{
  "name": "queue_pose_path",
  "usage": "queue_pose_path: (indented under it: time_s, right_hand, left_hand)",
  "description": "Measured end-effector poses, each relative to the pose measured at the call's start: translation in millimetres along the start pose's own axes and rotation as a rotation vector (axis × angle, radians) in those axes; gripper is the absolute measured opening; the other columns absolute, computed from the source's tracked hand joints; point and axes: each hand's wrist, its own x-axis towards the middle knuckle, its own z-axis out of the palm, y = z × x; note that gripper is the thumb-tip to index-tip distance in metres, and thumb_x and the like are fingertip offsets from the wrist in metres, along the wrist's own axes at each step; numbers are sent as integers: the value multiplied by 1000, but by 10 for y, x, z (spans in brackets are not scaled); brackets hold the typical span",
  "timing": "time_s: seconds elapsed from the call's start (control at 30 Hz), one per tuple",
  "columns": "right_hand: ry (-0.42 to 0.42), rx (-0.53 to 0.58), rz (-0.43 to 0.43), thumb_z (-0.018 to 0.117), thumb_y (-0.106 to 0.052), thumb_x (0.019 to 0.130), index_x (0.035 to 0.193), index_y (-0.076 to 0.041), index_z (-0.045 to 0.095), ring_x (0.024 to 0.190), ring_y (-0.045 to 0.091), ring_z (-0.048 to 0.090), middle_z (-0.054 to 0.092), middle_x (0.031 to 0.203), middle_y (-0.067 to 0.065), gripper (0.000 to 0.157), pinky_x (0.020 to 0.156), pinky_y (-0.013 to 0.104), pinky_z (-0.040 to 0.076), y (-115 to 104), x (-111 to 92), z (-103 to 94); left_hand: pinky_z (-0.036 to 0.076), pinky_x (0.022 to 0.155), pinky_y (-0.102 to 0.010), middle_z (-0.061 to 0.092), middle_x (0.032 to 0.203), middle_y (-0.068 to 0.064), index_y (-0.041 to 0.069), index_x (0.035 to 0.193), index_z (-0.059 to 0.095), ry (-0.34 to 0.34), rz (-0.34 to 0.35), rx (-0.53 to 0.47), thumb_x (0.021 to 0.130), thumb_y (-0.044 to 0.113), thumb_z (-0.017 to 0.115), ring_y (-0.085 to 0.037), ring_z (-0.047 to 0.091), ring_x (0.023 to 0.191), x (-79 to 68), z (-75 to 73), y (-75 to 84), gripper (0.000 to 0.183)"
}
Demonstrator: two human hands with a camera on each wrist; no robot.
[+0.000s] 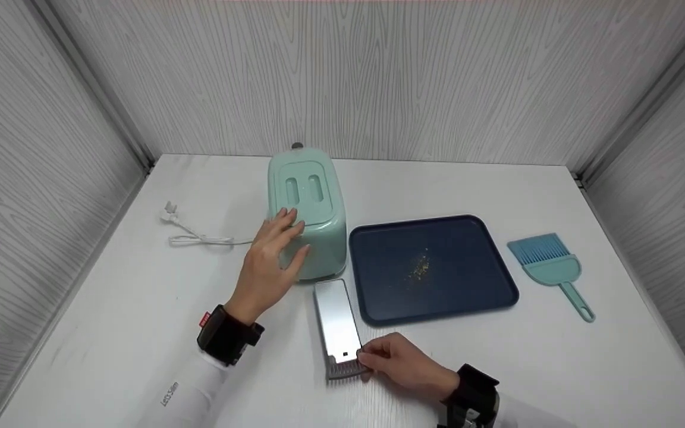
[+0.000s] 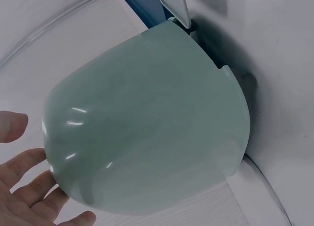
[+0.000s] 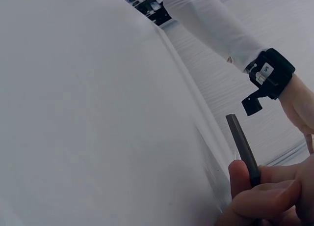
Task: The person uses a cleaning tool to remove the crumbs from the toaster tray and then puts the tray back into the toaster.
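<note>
Our right-hand fingers (image 1: 372,356) are pinching the ribbed grey end of the metal crumb tray (image 1: 338,328), thumb and forefinger curled round its edge; the right wrist view is showing the same pinch on the thin dark edge of the tray. The right hand (image 1: 405,364) is resting low on the white table (image 1: 110,309). The crumb tray is lying flat with its far end just at the base of the mint-green toaster (image 1: 308,208), between the toaster and the dark blue tray (image 1: 473,279).

Our left-hand fingers (image 1: 286,229) are lying straight and spread against the toaster's near corner, gripping nothing — the left hand (image 1: 268,261) is simply steadying the body.

We are judging the step in hand to be the sliding of the crumb tray at the toaster's base; whether it is going in or coming out, we cannot tell. The next move is calling for the tray to be kept level and in line with the slot while the left hand braces the toaster.

Count — one toaster, one crumb tray, one blue tray bearing a small scatter of crumbs (image 1: 420,267), one light blue brush (image 1: 550,264), one white power cord (image 1: 191,232).
</note>
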Motion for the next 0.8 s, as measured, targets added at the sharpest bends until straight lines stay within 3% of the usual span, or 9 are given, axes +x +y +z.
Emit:
queue_pose_path:
  time_s: [0.37,0.57,0.8]
  right_hand:
    - [13,47,11,58,-9,105,105,8,73,76,12,67,73,90,11,22,63,16,40,-38,63,39]
    - [3,1,-20,58,-9,105,104,8,73,71,9,60,73,91,17,22,55,17,31,-39,101,42]
    - [31,17,18,59,-12,105,106,5,73,77,12,65,73,90,9,22,60,17,36,-51,142,66]
  left_hand:
    - [40,118,-48,53,151,-19,-5,138,61,-22,-18,19,96,9,75,-35,40,149,16,1,-47,47]
    - [41,118,-46,54,150,-17,-3,139,62,-20,-7,41,96,9,74,-32,41,148,10,3,-58,46]
    - [41,118,-47,54,151,-16,-1,139,62,-6,8,59,95,8,74,-31,42,148,-9,25,-72,46]
